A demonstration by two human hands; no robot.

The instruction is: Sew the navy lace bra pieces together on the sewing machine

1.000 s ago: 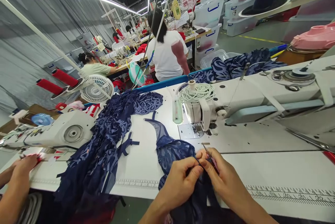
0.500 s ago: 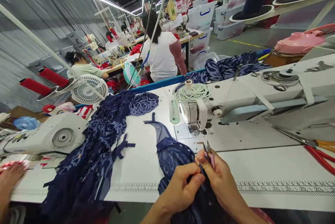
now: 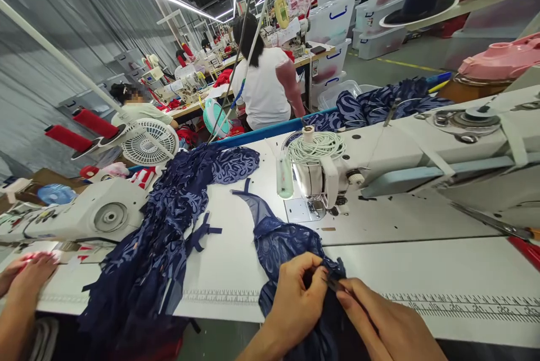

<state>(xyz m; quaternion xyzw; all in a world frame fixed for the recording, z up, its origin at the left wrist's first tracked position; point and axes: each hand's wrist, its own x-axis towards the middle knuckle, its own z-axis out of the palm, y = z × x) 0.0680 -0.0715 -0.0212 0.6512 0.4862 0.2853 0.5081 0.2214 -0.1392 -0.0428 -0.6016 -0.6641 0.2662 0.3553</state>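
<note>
Head view, looking down at a white table (image 3: 422, 268): a navy lace piece (image 3: 280, 243) lies at the near edge, one thin strip of it stretching up toward the sewing machine (image 3: 379, 172) and its lower part hanging off the edge between the person's arms. The left hand (image 3: 297, 296) is curled, thumb and forefinger pinched shut on a fold of the lace. The right hand (image 3: 390, 324) comes in from the lower right, fingers closed round a thin dark tool (image 3: 333, 284) whose tip meets the lace right at the left thumb; too little of the tool shows to tell its kind. Well to the left a heap of navy cloth (image 3: 169, 231) spills across the table and over its edge, beside a second machine (image 3: 97, 215). At the far left edge a co-worker's hand (image 3: 31, 271) rests on red cloth. Red-handled scissors (image 3: 521, 240) lie at the far right.
</note>
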